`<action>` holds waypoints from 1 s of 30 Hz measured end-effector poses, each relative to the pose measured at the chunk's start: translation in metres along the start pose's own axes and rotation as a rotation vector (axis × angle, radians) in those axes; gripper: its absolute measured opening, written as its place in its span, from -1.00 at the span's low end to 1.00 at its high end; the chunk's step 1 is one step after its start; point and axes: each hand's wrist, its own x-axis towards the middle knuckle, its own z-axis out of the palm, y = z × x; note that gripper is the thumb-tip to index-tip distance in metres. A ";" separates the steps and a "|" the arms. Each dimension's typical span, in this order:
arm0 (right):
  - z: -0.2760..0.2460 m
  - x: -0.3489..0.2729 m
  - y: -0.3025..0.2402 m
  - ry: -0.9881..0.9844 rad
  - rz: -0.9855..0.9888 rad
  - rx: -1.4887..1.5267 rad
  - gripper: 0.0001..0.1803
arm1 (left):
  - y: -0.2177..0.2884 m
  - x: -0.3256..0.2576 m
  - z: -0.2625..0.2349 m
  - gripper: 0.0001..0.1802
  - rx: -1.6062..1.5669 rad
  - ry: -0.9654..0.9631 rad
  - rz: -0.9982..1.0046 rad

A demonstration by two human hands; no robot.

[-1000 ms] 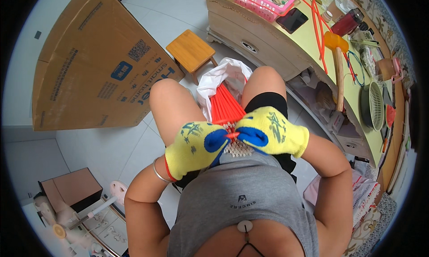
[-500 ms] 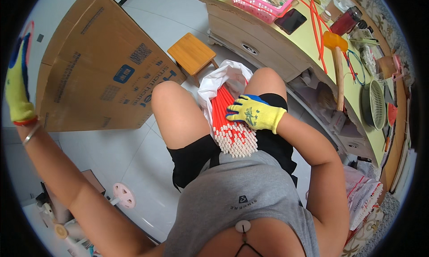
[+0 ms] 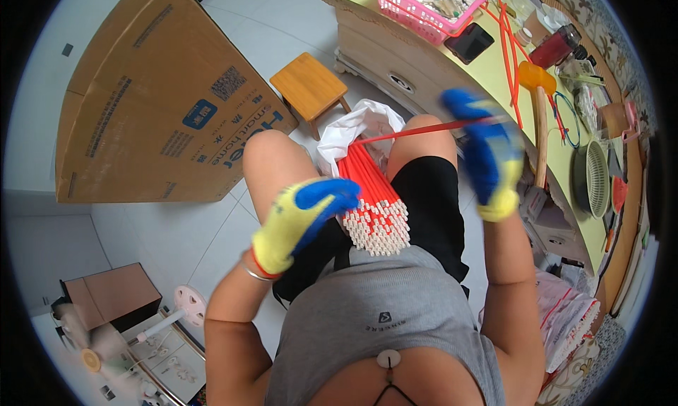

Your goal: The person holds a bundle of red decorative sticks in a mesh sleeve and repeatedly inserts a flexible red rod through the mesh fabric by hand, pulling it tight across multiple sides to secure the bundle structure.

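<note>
A bundle of red tubes (image 3: 365, 176) with white tips stands between my knees, its far end inside a white plastic bag (image 3: 342, 134). Wearing a yellow and blue glove, my left hand (image 3: 304, 219) is at the bundle's left edge with its fingers stretched toward the white tips. On the right, above my knee, my gloved right hand (image 3: 489, 155) is smeared by motion. One red tube (image 3: 424, 129) runs from the bag's mouth across to it and lies in its grip.
A yellow-green table (image 3: 487, 70) at right bears a pink basket (image 3: 417, 18), phone (image 3: 470, 44), orange mallet (image 3: 537, 78), red bottle (image 3: 556, 47) and green strainer (image 3: 597, 176). A wooden stool (image 3: 308, 86) and big cardboard box (image 3: 162, 102) stand ahead. A fan (image 3: 88, 339) is at lower left.
My left hand has come in from the far left to the bundle. The right hand has lifted off the bundle and moved right, with a red tube now stretched to it.
</note>
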 end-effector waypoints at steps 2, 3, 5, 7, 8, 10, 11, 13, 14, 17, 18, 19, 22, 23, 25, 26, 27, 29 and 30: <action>-0.024 0.012 -0.034 0.140 -0.184 0.508 -0.60 | -0.009 0.004 0.026 -0.81 -0.405 -0.059 -0.166; -0.057 0.013 -0.050 0.120 -0.278 0.697 -0.59 | -0.024 0.009 0.034 -0.76 -0.097 -0.094 0.125; -0.095 0.004 -0.067 0.272 -0.259 0.837 -0.61 | -0.046 0.017 0.054 -0.70 0.227 -0.111 0.409; -0.126 -0.012 -0.076 0.394 -0.248 0.919 -0.62 | -0.058 0.027 0.076 -0.61 -0.922 0.020 -0.113; -0.136 -0.021 -0.066 0.437 -0.228 0.959 -0.62 | -0.060 0.032 0.075 -0.57 -0.924 0.049 -0.063; -0.154 -0.037 -0.037 0.507 -0.192 1.040 -0.63 | -0.065 0.039 0.070 -0.51 -1.233 0.225 -0.083; -0.166 -0.047 -0.023 0.497 -0.187 1.076 -0.65 | -0.067 0.042 0.068 -0.49 -1.556 0.355 -0.157; -0.195 -0.071 0.008 0.588 -0.209 1.054 -0.68 | -0.077 0.039 0.064 -0.49 -1.507 0.334 -0.216; -0.199 -0.074 0.021 0.682 -0.279 1.094 -0.68 | -0.090 0.031 0.067 -0.48 -1.592 0.240 -0.260; -0.181 -0.071 0.022 0.929 -0.220 1.067 -0.68 | -0.094 0.016 0.077 -0.50 -1.657 0.102 -0.286; -0.182 -0.071 0.024 0.945 -0.212 1.067 -0.70 | -0.085 0.016 0.078 -0.51 -1.561 0.141 -0.264; -0.182 -0.073 0.027 0.946 -0.212 1.071 -0.70 | -0.077 0.017 0.078 -0.51 -1.465 0.180 -0.242; -0.176 -0.071 0.030 0.769 -0.158 1.210 -0.74 | -0.069 0.039 0.064 -0.51 -1.577 0.351 -0.119; -0.172 -0.071 0.031 0.846 -0.145 1.182 -0.76 | -0.068 0.043 0.060 -0.51 -1.551 0.512 -0.050; -0.171 -0.070 0.034 0.919 -0.140 1.157 -0.78 | -0.064 0.046 0.047 -0.52 -1.536 0.527 -0.011; -0.172 -0.070 0.041 0.916 -0.064 1.183 -0.79 | -0.064 0.047 0.043 -0.52 -1.587 0.455 0.097; -0.173 -0.070 0.046 0.914 0.013 1.206 -0.81 | -0.065 0.049 0.040 -0.51 -1.635 0.380 0.202; -0.149 -0.059 0.047 1.059 0.059 1.139 -0.82 | -0.039 0.053 0.032 -0.62 -1.600 0.562 0.084; -0.149 -0.065 0.057 0.813 0.047 1.252 -0.80 | -0.037 0.052 0.027 -0.68 -1.618 0.454 0.204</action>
